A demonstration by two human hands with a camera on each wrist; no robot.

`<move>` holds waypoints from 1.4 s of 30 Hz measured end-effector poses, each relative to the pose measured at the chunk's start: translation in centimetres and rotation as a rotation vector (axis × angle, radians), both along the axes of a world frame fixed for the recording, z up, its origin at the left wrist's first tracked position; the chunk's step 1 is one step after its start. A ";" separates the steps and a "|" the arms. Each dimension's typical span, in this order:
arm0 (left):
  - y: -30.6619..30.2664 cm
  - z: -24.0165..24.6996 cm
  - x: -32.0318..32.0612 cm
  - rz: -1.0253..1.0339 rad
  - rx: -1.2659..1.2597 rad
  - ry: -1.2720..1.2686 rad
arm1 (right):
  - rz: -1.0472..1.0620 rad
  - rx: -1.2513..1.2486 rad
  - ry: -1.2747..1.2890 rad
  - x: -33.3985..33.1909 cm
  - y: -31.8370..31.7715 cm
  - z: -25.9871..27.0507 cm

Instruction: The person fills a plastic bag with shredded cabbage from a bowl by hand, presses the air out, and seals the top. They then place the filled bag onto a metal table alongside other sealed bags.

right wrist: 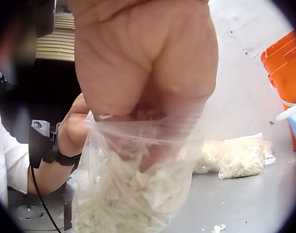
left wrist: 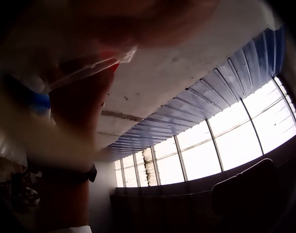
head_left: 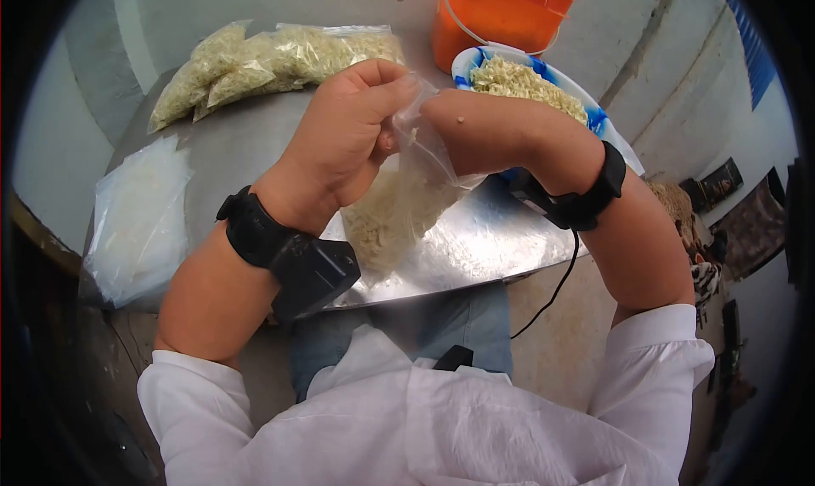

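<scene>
A clear plastic bag (head_left: 429, 151) hangs over the metal table near its front edge, its lower part full of pale shreds (head_left: 386, 223). My left hand (head_left: 344, 129) pinches the bag's rim between thumb and fingers. Into the bag's mouth reaches my right hand (head_left: 488, 134), its fingers out of sight in the head view. In the right wrist view the right hand (right wrist: 145, 63) points down, with reddish fingertips showing through the plastic just above the shreds; I cannot tell whether it grips any. A few bits stick to its skin. The left wrist view is dark and blurred.
Behind my right hand stands a blue and white basin (head_left: 463, 64) heaped with shreds. An orange bucket (head_left: 501, 15) is at the back. Filled bags (head_left: 280, 66) lie along the back left of the metal table (head_left: 526, 235), and flat bags (head_left: 140, 214) are stacked at left.
</scene>
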State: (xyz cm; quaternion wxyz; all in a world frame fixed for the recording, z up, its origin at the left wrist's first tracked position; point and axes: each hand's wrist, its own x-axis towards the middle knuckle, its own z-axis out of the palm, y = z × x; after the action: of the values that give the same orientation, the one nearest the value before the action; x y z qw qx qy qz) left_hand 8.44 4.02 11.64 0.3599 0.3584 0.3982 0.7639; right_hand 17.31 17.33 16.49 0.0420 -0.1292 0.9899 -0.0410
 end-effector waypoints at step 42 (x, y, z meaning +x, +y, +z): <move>0.7 -0.9 -4.9 0.029 -0.293 0.197 | -0.036 -0.320 0.171 -0.4 1.6 1.2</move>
State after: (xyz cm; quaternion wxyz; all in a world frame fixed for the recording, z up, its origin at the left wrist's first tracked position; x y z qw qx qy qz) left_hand 3.50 4.74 10.72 0.3562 0.3695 0.5438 0.6640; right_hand 16.90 18.92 17.71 -0.0641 -0.1197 0.9728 -0.1877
